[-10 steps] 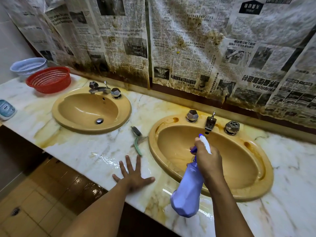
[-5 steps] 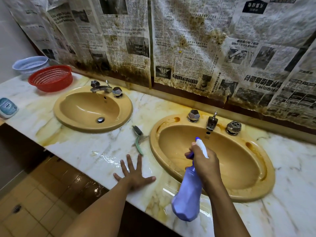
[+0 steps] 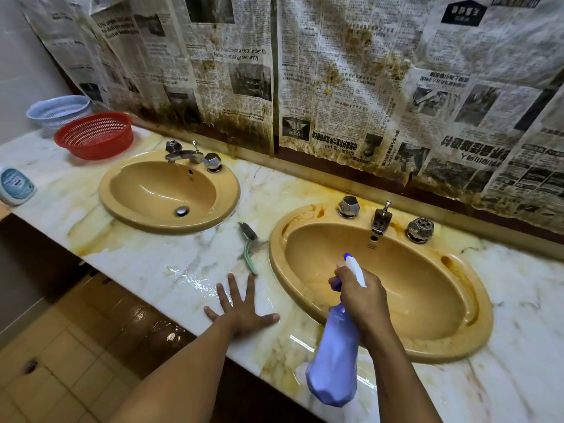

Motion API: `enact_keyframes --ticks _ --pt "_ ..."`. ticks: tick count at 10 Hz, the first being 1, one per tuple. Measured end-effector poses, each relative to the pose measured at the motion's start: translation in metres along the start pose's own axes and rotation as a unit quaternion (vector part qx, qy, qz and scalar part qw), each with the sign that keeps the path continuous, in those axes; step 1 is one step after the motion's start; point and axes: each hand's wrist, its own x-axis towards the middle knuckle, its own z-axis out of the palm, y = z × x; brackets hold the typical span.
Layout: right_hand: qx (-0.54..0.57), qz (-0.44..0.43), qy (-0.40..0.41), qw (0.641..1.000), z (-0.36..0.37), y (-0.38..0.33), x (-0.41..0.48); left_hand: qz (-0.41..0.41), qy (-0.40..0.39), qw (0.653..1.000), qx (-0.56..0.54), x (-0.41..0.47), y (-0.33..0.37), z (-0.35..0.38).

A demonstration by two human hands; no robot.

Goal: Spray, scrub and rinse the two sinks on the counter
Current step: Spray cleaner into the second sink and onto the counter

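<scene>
Two tan oval sinks sit in a stained marble counter (image 3: 152, 261). The left sink (image 3: 122, 209) has a chrome tap at its back. Over the near rim of the right sink (image 3: 476, 325), my right hand (image 3: 363, 300) grips a purple spray bottle (image 3: 335, 358), its white nozzle pointing into the bowl. My left hand (image 3: 241, 309) lies flat on the wet counter in front of the gap between the sinks, fingers spread. A green-handled brush (image 3: 248, 248) lies on the counter between the sinks, just beyond my left fingertips.
A red basket (image 3: 94, 135) and a pale blue basket (image 3: 58, 109) stand at the far left of the counter. A small white and teal container (image 3: 15, 186) sits at the left edge. Stained newspaper (image 3: 335, 71) covers the wall. Tiled floor (image 3: 61, 361) lies below.
My right hand with the spray bottle has dropped slightly toward the near rim of the right sink. The view has shifted a little. My left hand stays flat in place.
</scene>
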Motion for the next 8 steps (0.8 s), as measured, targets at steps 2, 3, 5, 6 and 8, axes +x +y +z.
enact_keyframes --ticks 2,3,5,6,8 --pt "-0.002 0.051 0.063 0.997 -0.0009 0.0059 0.0039 -0.002 0.001 1.0 0.001 0.0019 0.0002 -0.0004" --pt "-0.011 0.016 0.062 0.998 0.0004 0.0081 0.0051 -0.001 0.002 1.0 0.001 0.0026 0.0003 0.0002" --pt "-0.012 0.003 0.07 0.997 0.0006 0.0015 0.0066 0.002 0.001 1.0 -0.003 0.0031 -0.0009 0.0005" --pt "0.001 0.018 0.086 0.996 0.0012 0.0014 0.0054 0.0 -0.001 1.0 -0.003 0.003 -0.0012 0.0003" --pt "-0.003 -0.019 0.035 0.999 0.0056 0.0066 0.0062 0.002 -0.003 1.0 -0.003 0.0036 -0.0018 0.0004"
